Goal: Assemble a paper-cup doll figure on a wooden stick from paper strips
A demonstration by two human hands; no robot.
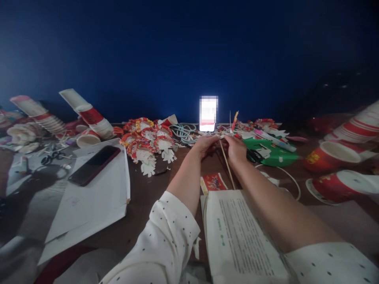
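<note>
My left hand (206, 145) and my right hand (235, 150) meet over the table, fingers bent and fingertips close together. Between them a thin wooden stick (227, 163) slants down toward me, its far end pinched at the fingertips of both hands. Any small piece at that end is too blurred to make out. Below the stick lies a red printed paper piece (214, 182). Closer to me is an open book (242, 236) with printed text, which the stick's near end reaches.
A lit phone (207, 114) stands against the dark blue wall. Red and white paper crafts (152, 138) are heaped at left. A dark phone (94, 165) lies on a white board (91, 209). Stacked paper cups (94, 120) and a red cup (334, 156) flank the table; a green sheet (275, 156) lies right.
</note>
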